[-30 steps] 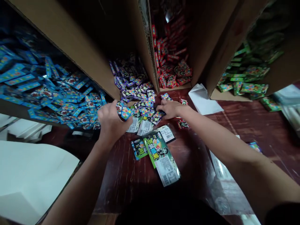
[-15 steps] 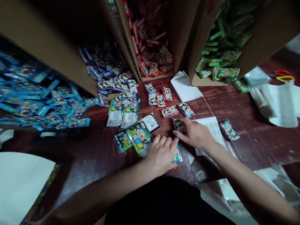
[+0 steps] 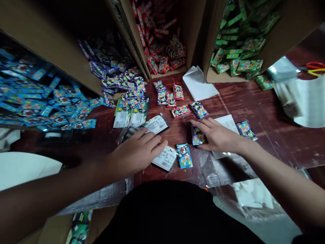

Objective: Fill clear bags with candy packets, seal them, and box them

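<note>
My left hand (image 3: 137, 152) lies flat, fingers stretched out, over a pile of larger green printed bags (image 3: 154, 125) on the dark red table (image 3: 254, 101). My right hand (image 3: 215, 135) rests with fingers spread beside a small purple candy packet (image 3: 197, 136), touching it. A small blue candy packet (image 3: 184, 155) lies between the two hands, apart from both. Several more small packets (image 3: 180, 110) sit loose on the table beyond my right hand.
Tilted cardboard boxes hold sorted packets: blue (image 3: 38, 98) at left, purple (image 3: 111, 71), red (image 3: 162, 51) and green (image 3: 238, 51) at right. White paper (image 3: 198, 86) lies by the boxes. Clear plastic bags (image 3: 289, 88) and red-yellow scissors (image 3: 313, 67) sit far right.
Both hands came back from the purple pile to the near table. The blue packet, under my left hand half a second ago, lies free; that hand slid left onto the green bags.
</note>
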Motion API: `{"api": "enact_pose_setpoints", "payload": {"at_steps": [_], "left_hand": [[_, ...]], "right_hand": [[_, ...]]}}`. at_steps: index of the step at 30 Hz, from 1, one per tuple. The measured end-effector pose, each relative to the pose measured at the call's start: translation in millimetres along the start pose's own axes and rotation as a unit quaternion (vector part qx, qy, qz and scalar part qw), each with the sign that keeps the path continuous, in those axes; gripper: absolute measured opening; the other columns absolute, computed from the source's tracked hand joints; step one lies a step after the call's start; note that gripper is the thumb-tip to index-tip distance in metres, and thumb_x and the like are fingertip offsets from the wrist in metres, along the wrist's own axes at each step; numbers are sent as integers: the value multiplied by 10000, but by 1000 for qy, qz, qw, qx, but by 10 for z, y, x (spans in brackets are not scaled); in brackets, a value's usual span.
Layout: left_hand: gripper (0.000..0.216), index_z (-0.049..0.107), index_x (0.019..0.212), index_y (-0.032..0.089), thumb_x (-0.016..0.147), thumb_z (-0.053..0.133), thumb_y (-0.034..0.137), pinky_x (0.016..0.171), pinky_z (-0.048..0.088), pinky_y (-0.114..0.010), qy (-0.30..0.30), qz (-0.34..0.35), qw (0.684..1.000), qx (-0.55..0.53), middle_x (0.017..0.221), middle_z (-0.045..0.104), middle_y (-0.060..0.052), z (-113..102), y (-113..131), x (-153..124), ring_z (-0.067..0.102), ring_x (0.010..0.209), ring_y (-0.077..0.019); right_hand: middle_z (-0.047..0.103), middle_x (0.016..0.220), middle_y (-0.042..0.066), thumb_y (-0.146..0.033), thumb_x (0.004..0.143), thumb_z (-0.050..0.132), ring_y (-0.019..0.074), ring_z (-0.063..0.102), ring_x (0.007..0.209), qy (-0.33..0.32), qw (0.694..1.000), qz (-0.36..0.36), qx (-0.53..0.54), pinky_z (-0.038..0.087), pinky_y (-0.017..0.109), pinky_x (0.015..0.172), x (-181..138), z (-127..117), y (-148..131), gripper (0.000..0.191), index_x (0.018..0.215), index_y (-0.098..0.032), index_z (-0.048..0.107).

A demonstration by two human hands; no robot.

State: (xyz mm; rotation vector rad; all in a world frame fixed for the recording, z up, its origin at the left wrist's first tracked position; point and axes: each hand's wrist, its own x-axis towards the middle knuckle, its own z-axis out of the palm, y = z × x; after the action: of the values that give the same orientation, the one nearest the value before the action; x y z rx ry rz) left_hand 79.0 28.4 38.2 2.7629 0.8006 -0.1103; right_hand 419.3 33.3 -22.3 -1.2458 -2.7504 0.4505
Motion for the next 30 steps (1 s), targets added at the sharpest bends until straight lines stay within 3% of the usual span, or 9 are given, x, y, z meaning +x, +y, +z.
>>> {"api": "enact_pose_setpoints", "payload": {"at_steps": [3,6,8,10,13,17,23,26,30], "left_hand": [[765,510,1434,138,731,748,324,1042,410,-566,-27,-104,994,32,1385,583,-196,75,292,-259,540,1204,-414],[755,513,1429,118,774,745,414,1031,419,-515,-70,-172,983,7,1351,598,-174,321,447,-436,535,1185,-370],[772,491,1448,115,812,734,479,1047,408,-504,-83,-203,976,-13,1360,585,-163,503,462,-478,519,1198,-353],[823,457,1472,114,817,735,528,1054,403,-507,-81,-224,971,-33,1393,555,-165,639,443,-494,499,1218,-352],[880,414,1499,132,798,758,537,1067,398,-520,-63,-229,969,-60,1416,526,-158,744,410,-543,479,1238,-353],[895,384,1508,171,759,806,423,1102,389,-484,-7,-235,968,-90,1422,501,-125,799,396,-641,459,1259,-321],[875,384,1506,170,748,789,335,1108,387,-499,7,-206,973,-103,1420,494,-123,803,356,-593,429,1285,-323],[886,381,1507,164,738,784,336,1111,387,-501,3,-177,978,-112,1429,489,-127,796,317,-535,424,1290,-328],[859,386,1503,170,745,757,330,1140,357,-499,13,-184,976,-118,1425,490,-119,798,276,-506,423,1297,-320]], "right_hand": [[570,1407,196,-422,862,741,358,542,1232,-17,999,-13,46,442,519,1055,-235,81,-154,1025,1628,-130,126],[494,1510,192,-467,839,780,352,527,1248,-22,996,-24,88,448,499,1031,-318,283,-349,1187,1632,-175,-53],[432,1561,196,-559,818,777,370,485,1291,0,995,-21,101,429,514,1041,-277,436,-464,1236,1630,-184,-75],[473,1526,190,-609,828,742,377,472,1292,24,993,-19,114,416,532,1044,-211,559,-554,1177,1637,-187,-3],[540,1466,149,-506,883,717,362,476,1268,58,988,-25,142,415,531,1039,-154,670,-644,969,1620,-216,159],[538,1464,126,-432,876,730,348,483,1252,120,981,-5,155,415,540,1047,-186,734,-738,810,1546,-231,320],[522,1486,126,-496,889,708,347,469,1277,56,985,-28,162,433,543,1055,-182,752,-914,658,1436,-210,483],[511,1494,144,-553,879,706,346,465,1306,32,985,-54,159,435,544,1072,-113,717,-888,691,1422,-183,492],[347,1594,219,-714,762,734,384,347,1440,18,988,-49,149,340,596,1174,-125,578,-692,1044,1521,-102,364]]}}
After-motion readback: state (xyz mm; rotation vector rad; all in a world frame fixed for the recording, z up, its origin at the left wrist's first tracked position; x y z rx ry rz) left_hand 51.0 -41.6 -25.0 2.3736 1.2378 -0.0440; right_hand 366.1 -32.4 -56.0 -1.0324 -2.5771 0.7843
